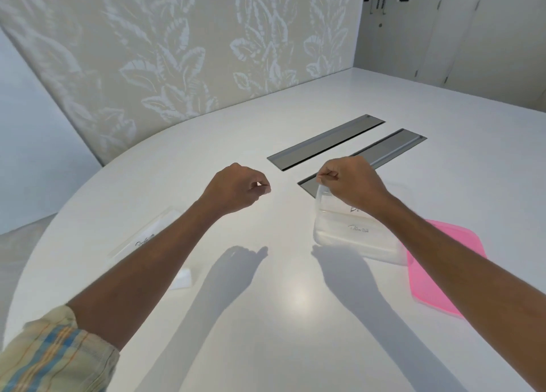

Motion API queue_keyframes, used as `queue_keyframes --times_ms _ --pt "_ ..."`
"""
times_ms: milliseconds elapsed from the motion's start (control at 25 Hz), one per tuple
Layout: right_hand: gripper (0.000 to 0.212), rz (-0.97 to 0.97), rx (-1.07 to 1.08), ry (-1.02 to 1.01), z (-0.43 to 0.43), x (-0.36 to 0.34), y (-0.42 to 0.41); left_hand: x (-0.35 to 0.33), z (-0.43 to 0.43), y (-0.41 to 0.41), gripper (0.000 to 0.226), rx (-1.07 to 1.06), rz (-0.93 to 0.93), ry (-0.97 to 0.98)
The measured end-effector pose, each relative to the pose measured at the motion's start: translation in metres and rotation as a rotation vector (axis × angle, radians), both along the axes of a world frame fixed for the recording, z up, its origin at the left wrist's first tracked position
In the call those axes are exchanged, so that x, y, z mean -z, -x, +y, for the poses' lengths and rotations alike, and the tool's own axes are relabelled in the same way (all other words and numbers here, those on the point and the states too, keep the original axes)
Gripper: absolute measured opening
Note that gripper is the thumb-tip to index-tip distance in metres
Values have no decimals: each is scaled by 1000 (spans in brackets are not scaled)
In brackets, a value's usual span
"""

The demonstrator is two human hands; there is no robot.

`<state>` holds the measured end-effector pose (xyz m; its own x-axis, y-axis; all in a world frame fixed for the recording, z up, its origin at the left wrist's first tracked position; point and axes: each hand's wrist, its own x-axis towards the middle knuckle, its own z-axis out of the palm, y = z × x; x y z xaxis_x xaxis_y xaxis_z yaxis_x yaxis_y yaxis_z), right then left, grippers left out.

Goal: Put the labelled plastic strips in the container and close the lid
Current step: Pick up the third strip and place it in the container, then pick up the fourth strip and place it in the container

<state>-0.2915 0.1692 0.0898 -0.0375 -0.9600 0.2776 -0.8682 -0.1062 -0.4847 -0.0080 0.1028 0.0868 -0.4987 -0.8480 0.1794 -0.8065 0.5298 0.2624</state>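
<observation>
- A rolled-up checked sleeve [56, 359] covers the person's left arm at the near edge of the round white table [280, 317].
- A flat pink plastic lid [443, 270] lies on the table behind and to the right of the right hand's fingers, half hidden by the forearm and touching the near right corner of the box.
- A clear labelled plastic strip [141, 235] lies flat well to the left of the left hand's fingers, partly under that forearm; a small white piece [183, 278] sits just nearer.
- The clear rectangular plastic container [357, 238] stands open directly below the right hand's fingers, with handwritten strips showing through its wall.
- The right hand [351, 184] pinches the top end of a curved clear strip [322, 192] between thumb and forefinger; its lower end dips into the container.
- The left hand [236, 187] hovers loosely curled, fingertips nearly meeting, apparently holding nothing.
- Two grey metal panels [325, 142] are set into the table beyond both sets of fingers.
- A leaf-patterned wall [177, 51] rises behind.
</observation>
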Motion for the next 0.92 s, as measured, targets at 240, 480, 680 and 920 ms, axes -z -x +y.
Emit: queue_keyframes --times_ms 240,480,680,920 --pt "9 -31 -110 -90 0 3 -81 2 29 -98 10 -138 -7 -8" --pt "12 -30 -229 -143 5 15 -160 22 58 -186 9 -255 -13 -114" --pt "8 -51 -327 -193 9 30 -221 47 78 -246 17 -348 14 -193" --pt "21 -25 -408 -267 14 57 -278 82 90 -292 37 -402 -32 -272"
